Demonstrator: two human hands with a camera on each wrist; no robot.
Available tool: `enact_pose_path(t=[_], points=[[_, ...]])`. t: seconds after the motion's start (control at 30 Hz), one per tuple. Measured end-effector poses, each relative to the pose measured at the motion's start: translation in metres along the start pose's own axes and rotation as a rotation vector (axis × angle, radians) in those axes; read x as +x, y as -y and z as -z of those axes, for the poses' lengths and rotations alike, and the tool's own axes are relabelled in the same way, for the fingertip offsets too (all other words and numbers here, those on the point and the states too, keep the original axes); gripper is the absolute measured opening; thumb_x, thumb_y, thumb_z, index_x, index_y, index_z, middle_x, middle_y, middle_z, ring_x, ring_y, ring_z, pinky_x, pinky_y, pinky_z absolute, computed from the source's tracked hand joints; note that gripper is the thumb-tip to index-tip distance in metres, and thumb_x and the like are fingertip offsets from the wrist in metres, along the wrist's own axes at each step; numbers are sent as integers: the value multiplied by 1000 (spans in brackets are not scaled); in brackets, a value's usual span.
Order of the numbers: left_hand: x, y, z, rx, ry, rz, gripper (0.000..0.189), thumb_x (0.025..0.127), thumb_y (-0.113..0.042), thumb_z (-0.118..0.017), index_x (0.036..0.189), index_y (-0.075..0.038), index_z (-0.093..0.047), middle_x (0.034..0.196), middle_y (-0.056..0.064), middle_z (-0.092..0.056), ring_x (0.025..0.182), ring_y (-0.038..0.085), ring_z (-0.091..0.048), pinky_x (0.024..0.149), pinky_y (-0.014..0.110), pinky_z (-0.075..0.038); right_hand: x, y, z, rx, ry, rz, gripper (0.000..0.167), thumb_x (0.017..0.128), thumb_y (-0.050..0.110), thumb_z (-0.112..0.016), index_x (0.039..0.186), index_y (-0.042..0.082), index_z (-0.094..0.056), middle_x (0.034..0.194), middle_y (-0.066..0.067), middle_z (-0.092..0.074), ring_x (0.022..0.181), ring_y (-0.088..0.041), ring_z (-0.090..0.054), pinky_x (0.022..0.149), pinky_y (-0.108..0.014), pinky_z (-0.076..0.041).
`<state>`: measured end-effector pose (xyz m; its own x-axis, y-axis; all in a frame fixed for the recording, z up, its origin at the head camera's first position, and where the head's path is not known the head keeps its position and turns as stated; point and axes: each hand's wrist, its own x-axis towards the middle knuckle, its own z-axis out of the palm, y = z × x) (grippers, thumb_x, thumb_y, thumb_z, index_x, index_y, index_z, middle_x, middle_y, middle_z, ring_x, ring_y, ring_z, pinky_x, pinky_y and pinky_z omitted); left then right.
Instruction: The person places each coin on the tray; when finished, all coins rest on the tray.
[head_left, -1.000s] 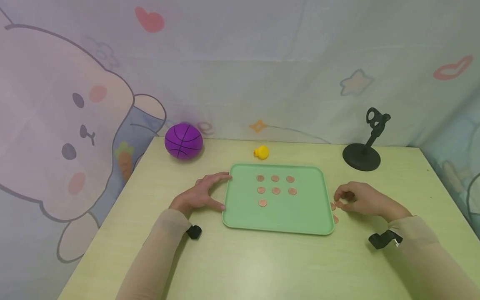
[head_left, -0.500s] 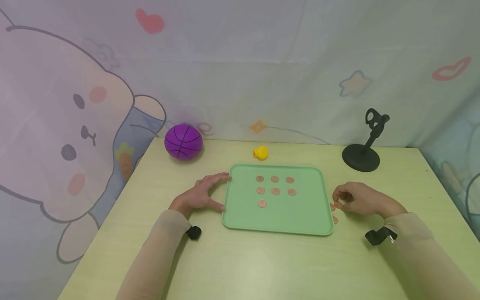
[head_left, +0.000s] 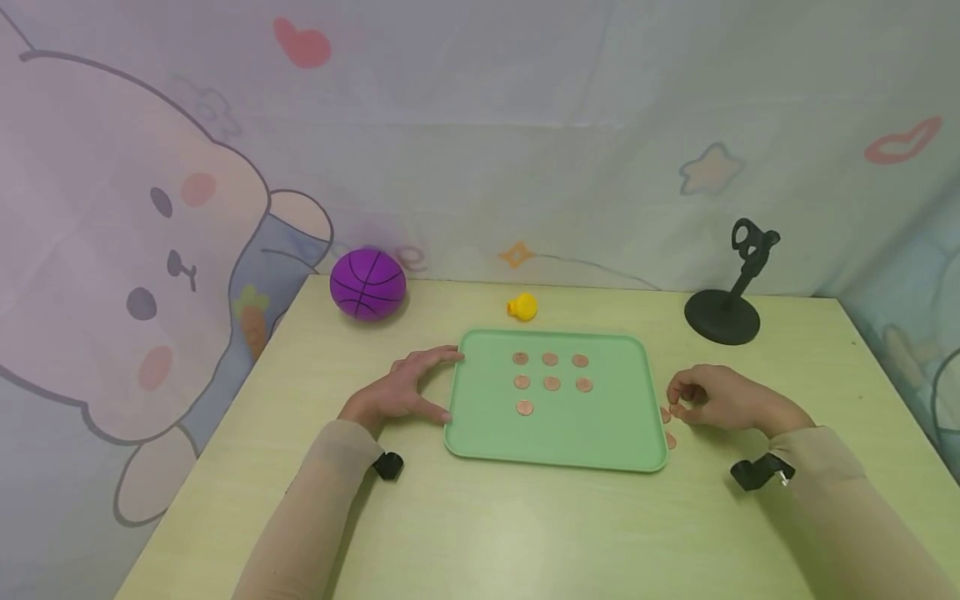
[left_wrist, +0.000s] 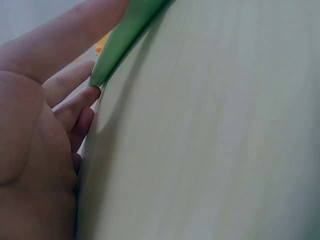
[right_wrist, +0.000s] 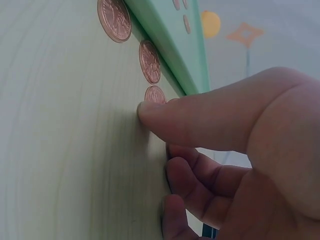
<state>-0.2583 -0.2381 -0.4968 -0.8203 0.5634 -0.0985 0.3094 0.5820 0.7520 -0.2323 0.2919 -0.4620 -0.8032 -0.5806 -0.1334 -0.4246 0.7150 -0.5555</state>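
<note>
A light green tray (head_left: 585, 433) lies on the table with several copper coins (head_left: 551, 383) in short rows on it. At its left edge my left hand (head_left: 397, 392) is spread, thumb and forefinger touching the rim; the left wrist view shows straight fingers beside the green tray edge (left_wrist: 120, 40). Just off the tray's right edge, my right hand (head_left: 720, 398) has thumb and curled fingers at a copper coin (right_wrist: 154, 94) on the table, pinching it. The thumb partly hides that coin. Other loose coins (right_wrist: 149, 62) lie near it along the rim.
Behind the tray lies a small yellow bulb-shaped object (head_left: 523, 307). A purple ball (head_left: 367, 284) with black lines sits at the table's back left. At the back right stands a black stand (head_left: 722, 316) with a round base. A printed curtain (head_left: 480, 150) hangs behind the table.
The right hand shifts very slightly left beside the tray while staying at the coin. The left hand, the tray and the coins on it keep their places.
</note>
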Motion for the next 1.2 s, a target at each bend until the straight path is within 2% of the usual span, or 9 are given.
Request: enact_pose_path(t=[0.5, 0.93, 1.07, 1.2], points=[[0, 1, -1, -3, 1, 5, 99, 72, -36, -97, 158, -29, -47, 172, -2, -30, 157, 30, -22, 124, 60, -9, -5, -1, -1, -5, -49, -5, 16, 86, 7, -82, 92, 15, -69, 87, 7, -63, 85, -13, -57, 77, -27, -50], [-1, -1, 0, -22, 8, 45, 100, 72, -37, -97, 158, -34, -47, 172, -8, -28, 156, 27, -19, 124, 58, -9, -5, 1, -1, 12, -27, 20, 17, 88, 5, -80, 91, 15, -68, 82, 8, -60, 79, -8, -57, 73, -25, -52], [-1, -1, 0, -23, 7, 39, 99, 72, -36, -97, 158, -33, -47, 172, -7, -29, 157, 28, -19, 124, 59, -8, -6, 1, -1, 17, -19, 15, 17, 89, 4, -80, 91, 15, -68, 81, 9, -60, 79, -7, -56, 73, -25, -52], [-1, 0, 0, -23, 6, 29, 99, 72, -36, -97, 158, -31, -47, 172, -5, -29, 157, 30, -19, 124, 60, -7, -8, 2, 0, 0, -46, 15, 18, 87, 3, -81, 91, 15, -69, 80, 10, -61, 77, -6, -55, 71, -24, -49]])
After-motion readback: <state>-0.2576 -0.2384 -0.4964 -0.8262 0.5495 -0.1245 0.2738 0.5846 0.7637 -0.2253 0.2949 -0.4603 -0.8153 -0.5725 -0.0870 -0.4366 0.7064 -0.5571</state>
